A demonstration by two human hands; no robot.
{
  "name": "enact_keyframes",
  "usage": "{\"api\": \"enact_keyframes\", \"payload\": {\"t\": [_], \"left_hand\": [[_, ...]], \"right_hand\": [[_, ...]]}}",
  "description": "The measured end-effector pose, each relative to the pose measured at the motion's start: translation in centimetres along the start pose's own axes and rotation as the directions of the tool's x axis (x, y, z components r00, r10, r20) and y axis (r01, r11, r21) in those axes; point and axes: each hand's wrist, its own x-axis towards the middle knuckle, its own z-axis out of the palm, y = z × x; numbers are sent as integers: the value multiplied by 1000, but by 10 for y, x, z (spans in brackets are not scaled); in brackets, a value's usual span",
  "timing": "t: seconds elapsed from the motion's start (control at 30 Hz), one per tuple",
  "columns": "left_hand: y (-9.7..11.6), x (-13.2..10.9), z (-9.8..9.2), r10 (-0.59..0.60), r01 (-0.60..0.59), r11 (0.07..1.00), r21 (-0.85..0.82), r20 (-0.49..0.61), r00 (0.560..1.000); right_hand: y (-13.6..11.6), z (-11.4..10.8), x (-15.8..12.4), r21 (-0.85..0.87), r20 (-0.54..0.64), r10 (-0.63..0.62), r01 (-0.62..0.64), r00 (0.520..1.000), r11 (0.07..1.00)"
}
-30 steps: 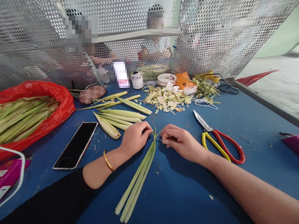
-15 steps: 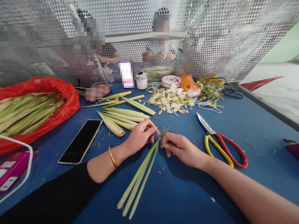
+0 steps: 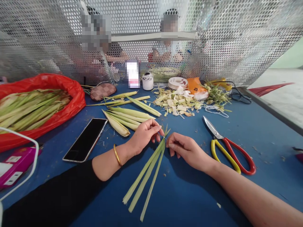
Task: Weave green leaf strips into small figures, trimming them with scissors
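Three long pale green leaf strips [image 3: 145, 179] lie fanned out on the blue table, gathered at their narrow upper ends between my hands. My left hand [image 3: 148, 134], with a gold bangle at the wrist, is closed in a pinch beside the gathered ends, where a thin pale thread faintly shows at its fingertips. My right hand [image 3: 181, 146] is also pinched closed, just right of the same ends; what its fingertips hold is too small to make out. Behind my left hand is a bunch of wider leaf pieces [image 3: 129, 115]. Scissors [image 3: 222, 142] with red and yellow handles lie to the right.
A red plastic bag [image 3: 79, 94] full of long leaves and a black phone [image 3: 86, 140] are at left. Leaf scraps [image 3: 176, 102], a thread spool [image 3: 148, 81], a tape roll [image 3: 177, 83] and an orange packet [image 3: 194, 86] line the back, before a perforated metal screen [image 3: 142, 19]. People sit beyond.
The view has shifted slightly, moving most things a little right. My hands have drawn slightly apart at the strips' upper ends, and the strips' lower ends are spread a bit wider.
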Motion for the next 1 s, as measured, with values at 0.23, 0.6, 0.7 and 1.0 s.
{"api": "enact_keyframes", "payload": {"t": [0.23, 0.6, 0.7, 1.0], "left_hand": [[-5, 1, -1, 172, -163, 847, 505, 30, 985], [-5, 0, -1, 164, -165, 842, 514, 48, 985], [-1, -2, 3, 216, -201, 849, 488, 25, 976], [11, -18, 21, 232, -168, 883, 437, -96, 968]], "right_hand": [[-4, -2, 2, -282, -27, -107, 95, 994, 955], [-1, 5, 5, -72, -108, 2, -10, 994, 997], [2, 8, 8, 41, -140, -4, 10, 990, 999], [0, 7, 8, 128, -180, -38, 62, 983, 990]]}}
